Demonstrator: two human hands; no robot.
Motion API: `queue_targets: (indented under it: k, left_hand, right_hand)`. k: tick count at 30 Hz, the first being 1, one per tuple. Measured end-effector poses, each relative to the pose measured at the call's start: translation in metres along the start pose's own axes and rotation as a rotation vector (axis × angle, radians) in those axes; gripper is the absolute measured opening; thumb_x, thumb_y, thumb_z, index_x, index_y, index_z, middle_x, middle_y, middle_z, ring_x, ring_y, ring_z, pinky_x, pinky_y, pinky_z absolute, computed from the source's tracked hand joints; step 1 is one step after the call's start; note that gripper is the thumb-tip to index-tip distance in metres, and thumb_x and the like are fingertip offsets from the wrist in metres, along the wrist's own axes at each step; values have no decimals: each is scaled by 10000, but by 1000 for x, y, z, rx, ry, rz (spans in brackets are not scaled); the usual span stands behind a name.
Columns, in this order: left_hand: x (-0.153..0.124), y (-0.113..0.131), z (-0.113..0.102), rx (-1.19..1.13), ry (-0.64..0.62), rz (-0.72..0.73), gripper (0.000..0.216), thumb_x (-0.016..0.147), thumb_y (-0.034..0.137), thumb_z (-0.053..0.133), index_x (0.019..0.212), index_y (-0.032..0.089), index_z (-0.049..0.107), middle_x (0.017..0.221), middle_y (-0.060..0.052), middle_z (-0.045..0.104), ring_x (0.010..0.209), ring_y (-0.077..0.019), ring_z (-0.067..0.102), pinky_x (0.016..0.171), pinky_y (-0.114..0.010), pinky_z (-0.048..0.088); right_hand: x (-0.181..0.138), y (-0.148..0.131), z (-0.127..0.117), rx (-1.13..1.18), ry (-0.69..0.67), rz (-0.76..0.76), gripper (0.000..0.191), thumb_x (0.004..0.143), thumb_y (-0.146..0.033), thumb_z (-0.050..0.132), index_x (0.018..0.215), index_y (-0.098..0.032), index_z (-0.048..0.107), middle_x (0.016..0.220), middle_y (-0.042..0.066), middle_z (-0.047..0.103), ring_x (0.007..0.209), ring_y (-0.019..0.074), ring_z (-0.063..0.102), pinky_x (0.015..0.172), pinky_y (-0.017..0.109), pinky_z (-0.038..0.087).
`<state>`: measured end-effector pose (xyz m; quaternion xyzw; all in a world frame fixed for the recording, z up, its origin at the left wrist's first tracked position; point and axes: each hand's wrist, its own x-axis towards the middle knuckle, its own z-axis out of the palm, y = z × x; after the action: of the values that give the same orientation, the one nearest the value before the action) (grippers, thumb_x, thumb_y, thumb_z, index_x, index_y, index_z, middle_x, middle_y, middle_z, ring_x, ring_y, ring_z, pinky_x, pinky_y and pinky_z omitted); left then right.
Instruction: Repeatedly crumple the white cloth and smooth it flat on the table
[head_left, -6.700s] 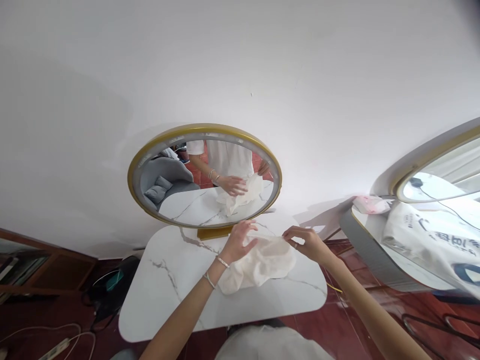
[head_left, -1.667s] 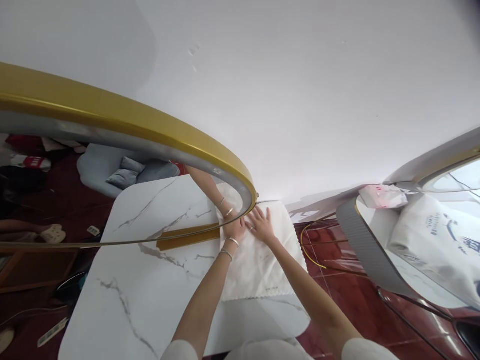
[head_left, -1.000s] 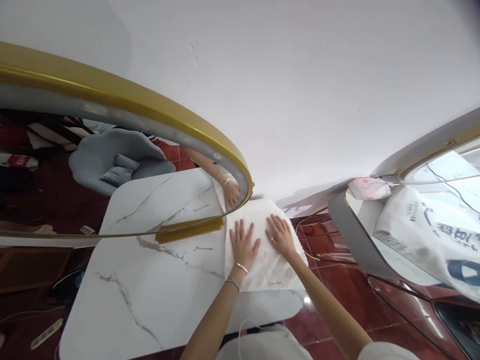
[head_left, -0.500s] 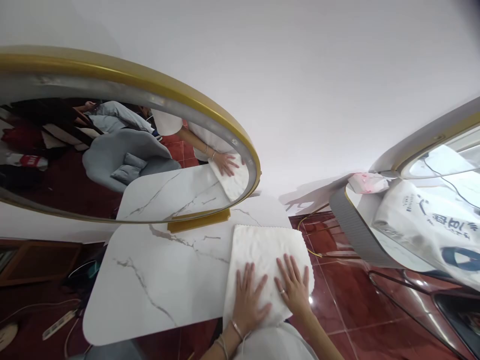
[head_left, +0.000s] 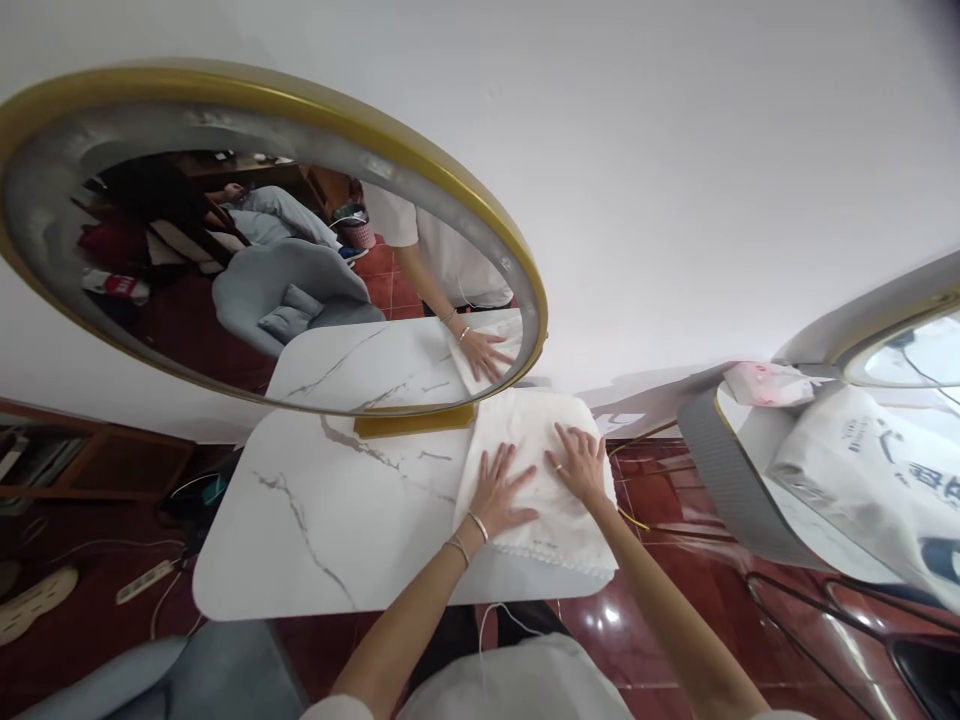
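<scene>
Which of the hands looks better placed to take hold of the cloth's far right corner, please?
Probably the right hand: it lies flat on the white cloth nearer that corner, while the left hand rests towards the cloth's left side.

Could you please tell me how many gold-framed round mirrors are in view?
2: one large gold-framed round mirror stands on the white marble table; a second gold-framed mirror shows partly at the right edge.

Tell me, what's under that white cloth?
The white cloth lies on the right end of the marble table. The left hand and right hand press flat on it. Anything else beneath is covered; no lump shows.
</scene>
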<state>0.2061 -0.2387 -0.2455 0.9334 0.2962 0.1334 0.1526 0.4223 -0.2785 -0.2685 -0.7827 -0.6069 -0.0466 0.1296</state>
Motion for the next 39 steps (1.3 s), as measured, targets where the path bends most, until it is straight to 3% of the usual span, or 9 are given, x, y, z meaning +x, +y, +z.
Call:
queue_targets:
  k: [4, 7, 10, 15, 19, 24, 29, 32, 39]
  left_hand:
    - [-20, 24, 6, 0, 14, 22, 622, 845, 609, 464, 1410, 383, 337, 1567, -47, 120, 1417, -357, 140, 1102, -637, 35]
    - [-38, 52, 13, -12, -19, 25, 689, 827, 660, 435, 1437, 383, 271, 1567, -61, 110, 1417, -375, 121, 1085, -664, 13]
    - [-56, 71, 12, -2, -52, -21, 611, 887, 556, 415, 1445, 390, 232, 1566, -58, 108, 1422, -353, 124, 1084, -662, 48]
    - [-104, 76, 5, 9, -108, -74, 522, 933, 345, 381, 1434, 411, 248, 1533, 16, 251, 1388, -259, 258, 1116, -543, 165]
    - [-132, 69, 13, 45, -23, -225, 571, 917, 381, 412, 1459, 293, 255, 1427, -29, 447, 1301, -228, 379, 1110, -457, 219]
    - [-116, 43, 13, 146, 151, -350, 575, 902, 367, 447, 1447, 259, 302, 1475, -72, 367, 1369, -258, 285, 1138, -497, 138]
    - [-64, -19, -3, 215, 261, -590, 514, 924, 277, 402, 1433, 239, 335, 1540, -97, 220, 1423, -255, 181, 1128, -470, 208]
    - [-43, -54, -9, 229, 236, -591, 541, 913, 330, 430, 1435, 231, 328, 1530, -106, 248, 1420, -253, 196, 1132, -482, 211]
    - [-75, -98, -30, 253, 243, -570, 524, 918, 336, 424, 1425, 226, 351, 1524, -110, 263, 1420, -256, 196, 1125, -489, 221]
  right_hand:
    - [17, 4, 13, 1, 59, 10, 613, 916, -489, 406, 1474, -302, 232, 1514, 109, 243, 1333, 342, 259, 1040, 565, 252]
    - [7, -1, 18, -26, 52, -20, 604, 926, -474, 388, 1478, -300, 215, 1556, 95, 139, 1390, 347, 170, 1063, 569, 214]
    - [-13, -9, 14, -38, 42, -66, 598, 946, -439, 357, 1490, -294, 156, 1565, 96, 102, 1412, 334, 137, 1082, 564, 191]
    - [-53, -35, 0, 12, 3, -151, 646, 940, -410, 380, 1494, -322, 61, 1572, 80, 59, 1422, 332, 111, 1085, 569, 194]
    - [-73, -72, -2, 71, -32, -218, 666, 918, -389, 431, 1494, -318, 104, 1567, 93, 90, 1418, 343, 127, 1091, 569, 184]
    - [-50, -101, 10, 138, 18, -197, 646, 917, -420, 438, 1489, -302, 162, 1535, 109, 213, 1388, 340, 217, 1090, 571, 192]
    - [-16, -102, 24, 172, 61, -151, 632, 937, -442, 396, 1493, -251, 165, 1514, 112, 259, 1372, 303, 248, 1101, 529, 221]
    - [-12, -106, 30, 116, 44, -138, 609, 953, -429, 357, 1496, -255, 142, 1537, 105, 213, 1411, 300, 159, 1111, 544, 172]
    - [-14, -165, 37, 68, 46, -139, 578, 950, -399, 366, 1482, -244, 202, 1533, 116, 225, 1420, 299, 132, 1108, 544, 151]
